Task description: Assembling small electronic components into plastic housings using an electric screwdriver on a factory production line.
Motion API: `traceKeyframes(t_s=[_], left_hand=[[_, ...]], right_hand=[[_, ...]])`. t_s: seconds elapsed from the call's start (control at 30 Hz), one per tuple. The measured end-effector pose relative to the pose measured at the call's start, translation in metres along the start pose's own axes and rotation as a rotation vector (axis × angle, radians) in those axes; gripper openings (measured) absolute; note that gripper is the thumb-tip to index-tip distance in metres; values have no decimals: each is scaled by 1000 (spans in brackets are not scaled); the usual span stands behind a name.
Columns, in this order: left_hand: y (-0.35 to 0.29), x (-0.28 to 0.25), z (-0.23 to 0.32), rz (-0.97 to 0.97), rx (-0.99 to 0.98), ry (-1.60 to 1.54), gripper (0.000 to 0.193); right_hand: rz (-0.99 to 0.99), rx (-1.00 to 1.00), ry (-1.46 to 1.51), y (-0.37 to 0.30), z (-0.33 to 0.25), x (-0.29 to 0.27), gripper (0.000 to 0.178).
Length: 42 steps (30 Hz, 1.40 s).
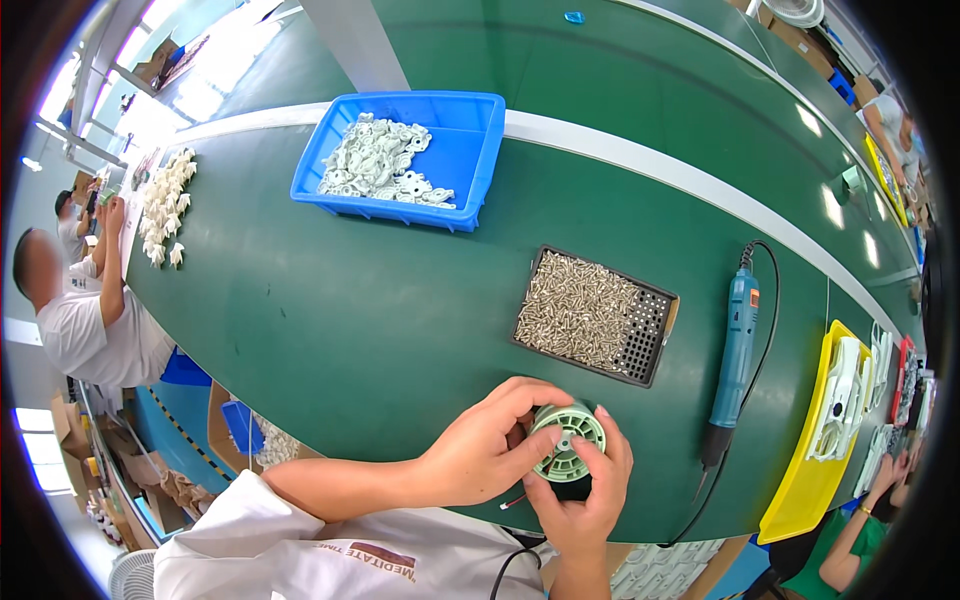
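Between my two hands is a round, pale green plastic motor housing (566, 464) with a slotted, spoked face turned up. My left hand (490, 445) closes round its left side, the thumb lying on the face. From the right, my right hand (595, 490) grips it with thumb and fingers. A thin lead with a small white connector (506, 505) hangs out below it. Just beyond my hands stands a black perforated tray (655, 335) of small metal screws (575, 310). A teal electric screwdriver (738, 345) with a black cord lies to the right, its tip toward me.
A blue bin (470, 150) at the back holds pale plastic parts (375, 160). White parts (165, 205) lie in a heap at the far left, by a seated co-worker (90, 320). A yellow tray (800, 490) with white parts sits at the right edge. Cartons stand below the table.
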<state>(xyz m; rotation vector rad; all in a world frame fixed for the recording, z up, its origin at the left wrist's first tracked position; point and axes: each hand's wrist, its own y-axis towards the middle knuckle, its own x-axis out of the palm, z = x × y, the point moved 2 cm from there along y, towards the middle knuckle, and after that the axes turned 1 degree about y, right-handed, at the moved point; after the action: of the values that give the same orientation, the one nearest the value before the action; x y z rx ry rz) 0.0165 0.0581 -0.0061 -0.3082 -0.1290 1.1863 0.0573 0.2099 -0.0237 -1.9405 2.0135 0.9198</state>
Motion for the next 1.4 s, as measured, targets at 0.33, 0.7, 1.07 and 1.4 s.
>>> traceKeyframes(t_s=[0.33, 0.7, 1.07, 1.4], left_hand=[[-1, -1, 7, 11, -57, 107, 36], [5, -4, 7, -94, -205, -45, 37], [4, -2, 1, 60, -228, -294, 32], [24, 0, 17, -127, -187, 34, 39]], right_hand=[[40, -23, 28, 1, 1, -2, 58], [-59, 80, 47, 7, -1, -14, 55], [-281, -45, -119, 36, -17, -38, 48], [125, 461, -757, 76, 55, -91, 50]])
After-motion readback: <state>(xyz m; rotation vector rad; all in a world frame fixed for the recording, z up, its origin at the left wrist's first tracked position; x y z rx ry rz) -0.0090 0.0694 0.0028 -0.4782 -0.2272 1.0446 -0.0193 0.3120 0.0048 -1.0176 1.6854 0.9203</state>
